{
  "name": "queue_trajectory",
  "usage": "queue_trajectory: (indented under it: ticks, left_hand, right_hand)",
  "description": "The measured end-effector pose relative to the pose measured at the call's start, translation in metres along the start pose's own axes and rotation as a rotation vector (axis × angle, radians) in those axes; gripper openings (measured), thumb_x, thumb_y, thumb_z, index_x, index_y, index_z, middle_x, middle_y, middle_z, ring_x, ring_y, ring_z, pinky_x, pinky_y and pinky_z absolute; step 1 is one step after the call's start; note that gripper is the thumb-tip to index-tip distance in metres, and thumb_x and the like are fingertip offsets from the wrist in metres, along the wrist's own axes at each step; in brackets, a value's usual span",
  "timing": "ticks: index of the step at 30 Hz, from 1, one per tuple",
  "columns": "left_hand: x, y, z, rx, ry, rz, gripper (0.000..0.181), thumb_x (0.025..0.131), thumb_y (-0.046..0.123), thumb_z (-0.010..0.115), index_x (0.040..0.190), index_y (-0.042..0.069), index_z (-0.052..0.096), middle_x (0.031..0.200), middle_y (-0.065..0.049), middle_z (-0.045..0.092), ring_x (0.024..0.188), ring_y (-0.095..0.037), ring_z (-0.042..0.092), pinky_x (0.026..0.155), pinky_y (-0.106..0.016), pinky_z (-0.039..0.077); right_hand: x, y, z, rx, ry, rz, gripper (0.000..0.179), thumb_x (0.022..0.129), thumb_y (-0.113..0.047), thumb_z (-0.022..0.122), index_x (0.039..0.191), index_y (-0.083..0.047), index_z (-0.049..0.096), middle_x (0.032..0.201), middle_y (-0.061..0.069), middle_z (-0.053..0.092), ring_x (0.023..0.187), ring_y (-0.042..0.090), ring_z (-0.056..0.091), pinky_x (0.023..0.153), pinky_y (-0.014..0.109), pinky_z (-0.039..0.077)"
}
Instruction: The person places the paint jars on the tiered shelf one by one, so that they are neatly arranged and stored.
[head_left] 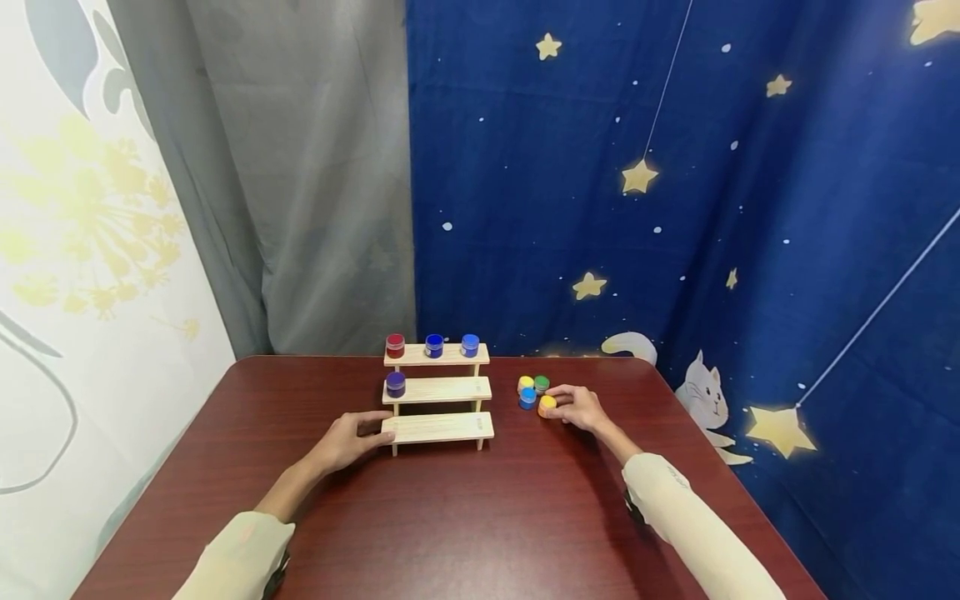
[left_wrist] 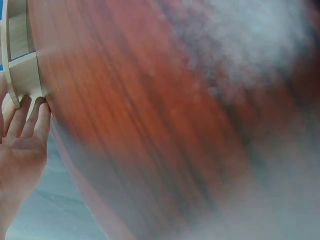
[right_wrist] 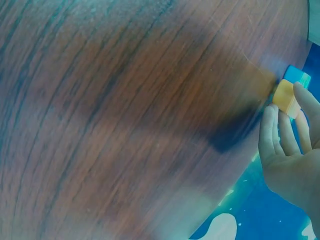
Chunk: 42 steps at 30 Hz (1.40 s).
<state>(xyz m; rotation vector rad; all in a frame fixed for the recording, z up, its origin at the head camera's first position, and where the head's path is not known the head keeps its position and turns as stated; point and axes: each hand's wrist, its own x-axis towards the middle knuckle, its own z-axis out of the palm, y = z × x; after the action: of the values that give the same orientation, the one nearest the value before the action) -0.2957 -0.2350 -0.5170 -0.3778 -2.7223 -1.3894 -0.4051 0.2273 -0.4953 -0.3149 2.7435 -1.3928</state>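
A three-step wooden display stand [head_left: 437, 427] stands on the table, and my left hand [head_left: 347, 442] holds the left end of its lowest step, fingers at the end of the board in the left wrist view. On the top step sit a red paint pot [head_left: 395, 346], a dark blue pot [head_left: 434, 346] and a lighter blue pot [head_left: 469, 345]; a purple pot [head_left: 395, 384] is at the left of the middle step. My right hand [head_left: 579, 407] pinches an orange-yellow paint pot [head_left: 547, 407] between thumb and fingers, beside a blue pot [head_left: 528, 398].
Behind the blue pot stand a yellow pot [head_left: 526, 384] and a green pot [head_left: 542, 384], close together right of the stand. The dark red wooden table [head_left: 450, 517] ends at the back against a grey curtain [head_left: 322, 208] and a blue starry curtain [head_left: 525, 208].
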Motion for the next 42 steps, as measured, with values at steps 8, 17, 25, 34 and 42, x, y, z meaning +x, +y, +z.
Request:
queue_trajectory:
  ticks: [8,17,25,34,42]
  left_hand:
    - [0.0,-0.001,-0.001,-0.004,0.003,0.002,0.046,0.094,0.029,0.081,0.132,0.006,0.071,0.127,-0.017,0.071,0.115,-0.028,0.069,0.087,-0.034,0.058]
    - [0.0,-0.001,0.0,-0.01,-0.004,0.004,0.046,0.094,0.028,0.08,0.132,0.005,0.07,0.127,-0.018,0.07,0.116,-0.029,0.069,0.087,-0.034,0.058]
    - [0.0,-0.002,0.001,-0.014,-0.007,0.018,0.047,0.094,0.028,0.08,0.133,0.003,0.07,0.126,-0.019,0.071,0.114,-0.029,0.07,0.086,-0.033,0.058]
    - [-0.001,0.0,0.001,-0.019,-0.003,0.02,0.047,0.094,0.026,0.08,0.133,0.002,0.069,0.126,-0.02,0.071,0.115,-0.03,0.07,0.087,-0.032,0.059]
    - [0.0,-0.002,0.002,-0.021,-0.004,0.013,0.047,0.093,0.026,0.081,0.133,0.004,0.07,0.127,-0.019,0.071,0.117,-0.03,0.069,0.089,-0.034,0.058]
  right_hand:
    - [-0.003,-0.008,-0.009,0.008,-0.021,-0.052,0.039,0.084,-0.009,0.088,0.12,-0.001,0.075,0.107,0.016,0.077,0.082,0.015,0.071,0.069,0.043,0.061]
    - [-0.007,-0.025,-0.017,-0.014,-0.041,-0.11,0.04,0.084,-0.009,0.088,0.121,0.0,0.074,0.104,0.015,0.078,0.084,0.015,0.072,0.067,0.035,0.06]
    - [-0.008,-0.041,-0.015,-0.041,-0.044,-0.154,0.044,0.083,-0.013,0.089,0.123,-0.001,0.075,0.103,0.012,0.078,0.087,0.018,0.074,0.068,0.041,0.061]
    - [-0.004,-0.06,-0.005,-0.065,-0.072,-0.22,0.04,0.084,-0.013,0.089,0.121,-0.004,0.076,0.104,0.012,0.078,0.089,0.018,0.073,0.062,0.024,0.056]
    - [0.003,-0.077,0.009,-0.087,-0.086,-0.254,0.042,0.084,-0.021,0.09,0.121,-0.008,0.077,0.107,0.009,0.078,0.096,0.025,0.075,0.075,0.028,0.06]
